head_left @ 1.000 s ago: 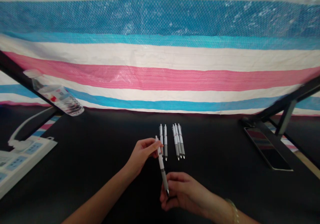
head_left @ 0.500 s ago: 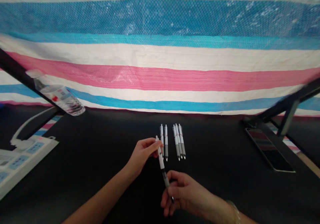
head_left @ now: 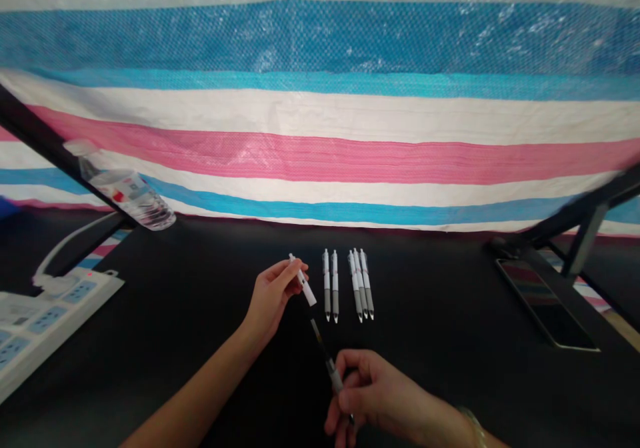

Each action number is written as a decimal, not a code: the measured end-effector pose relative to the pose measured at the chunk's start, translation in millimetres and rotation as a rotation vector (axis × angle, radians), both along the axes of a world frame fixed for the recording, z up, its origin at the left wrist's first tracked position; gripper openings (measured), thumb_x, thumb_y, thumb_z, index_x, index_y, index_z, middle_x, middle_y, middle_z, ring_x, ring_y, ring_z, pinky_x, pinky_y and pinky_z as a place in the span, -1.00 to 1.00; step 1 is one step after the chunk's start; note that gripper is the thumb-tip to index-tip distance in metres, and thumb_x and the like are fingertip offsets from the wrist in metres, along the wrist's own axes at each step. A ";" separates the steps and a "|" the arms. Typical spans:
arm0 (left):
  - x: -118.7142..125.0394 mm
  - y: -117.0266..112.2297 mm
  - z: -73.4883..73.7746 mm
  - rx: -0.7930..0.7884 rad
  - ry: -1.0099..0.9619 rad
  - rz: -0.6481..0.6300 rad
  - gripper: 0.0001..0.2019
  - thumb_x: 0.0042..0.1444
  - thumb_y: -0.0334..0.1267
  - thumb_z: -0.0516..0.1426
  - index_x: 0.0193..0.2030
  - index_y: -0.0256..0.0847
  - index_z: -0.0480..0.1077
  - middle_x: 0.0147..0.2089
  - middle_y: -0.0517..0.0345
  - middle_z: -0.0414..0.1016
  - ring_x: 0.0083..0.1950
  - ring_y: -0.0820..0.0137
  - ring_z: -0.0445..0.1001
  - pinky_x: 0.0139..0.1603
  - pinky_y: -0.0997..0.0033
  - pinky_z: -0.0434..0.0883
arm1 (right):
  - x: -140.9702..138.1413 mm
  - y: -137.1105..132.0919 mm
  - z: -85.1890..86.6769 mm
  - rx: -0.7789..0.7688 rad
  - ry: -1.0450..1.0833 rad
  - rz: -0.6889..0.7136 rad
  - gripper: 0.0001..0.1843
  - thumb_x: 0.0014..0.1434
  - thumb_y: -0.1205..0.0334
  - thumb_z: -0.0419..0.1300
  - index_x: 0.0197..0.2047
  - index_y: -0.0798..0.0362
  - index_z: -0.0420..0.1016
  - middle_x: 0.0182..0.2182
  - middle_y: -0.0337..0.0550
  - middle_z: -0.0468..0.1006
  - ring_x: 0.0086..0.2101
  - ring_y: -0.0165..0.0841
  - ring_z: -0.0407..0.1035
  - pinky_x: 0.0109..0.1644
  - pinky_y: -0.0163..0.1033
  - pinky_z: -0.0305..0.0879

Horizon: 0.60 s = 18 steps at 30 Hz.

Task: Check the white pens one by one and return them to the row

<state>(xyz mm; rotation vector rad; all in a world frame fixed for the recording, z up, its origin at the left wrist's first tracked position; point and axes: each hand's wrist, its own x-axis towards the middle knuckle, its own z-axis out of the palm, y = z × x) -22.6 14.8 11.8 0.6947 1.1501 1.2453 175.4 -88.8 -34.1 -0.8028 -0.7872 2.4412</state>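
Observation:
My left hand (head_left: 273, 295) pinches the white upper barrel (head_left: 303, 283) of a pen. My right hand (head_left: 373, 395) is closed on the grey grip section (head_left: 334, 375) of the same pen. The two halves are pulled apart, and a thin dark refill (head_left: 317, 331) runs between them. Just beyond my hands, two whole white-and-grey pens (head_left: 331, 293) lie side by side on the black table (head_left: 200, 315). A group of three more pens (head_left: 361, 291) lies to their right, tips pointing toward me.
A white power strip (head_left: 40, 315) with a cable sits at the left edge. A clear water bottle (head_left: 125, 191) lies at the back left. A phone (head_left: 545, 301) rests at the right by black metal bars. A striped tarp (head_left: 320, 115) hangs behind.
The pen has come apart: my left hand drew the white barrel up and left while my right hand kept the grey section, baring the refill.

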 end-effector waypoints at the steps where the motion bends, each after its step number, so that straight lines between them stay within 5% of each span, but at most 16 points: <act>1: -0.5 0.3 0.0 -0.001 -0.005 0.006 -0.74 -0.08 -0.07 0.40 -0.43 -0.26 0.63 -0.46 0.13 0.54 -0.45 0.50 0.39 -0.42 0.56 0.34 | -0.1 -0.1 0.2 -0.001 -0.005 -0.001 -0.49 -0.03 0.08 0.48 -0.26 0.07 0.24 -0.41 -0.03 0.66 -0.51 -0.30 0.55 -0.49 -0.37 0.35; 18: 8.8 -7.6 -2.0 -0.075 -0.061 -0.113 -0.62 -0.16 0.02 0.44 -0.42 -0.31 0.62 -0.50 0.12 0.54 -0.47 0.51 0.43 -0.48 0.62 0.34 | -0.3 1.1 1.4 -0.035 0.019 -0.047 -0.54 -0.01 0.18 0.48 -0.27 0.08 0.25 -0.44 -0.08 0.66 -0.51 -0.33 0.57 -0.49 -0.42 0.38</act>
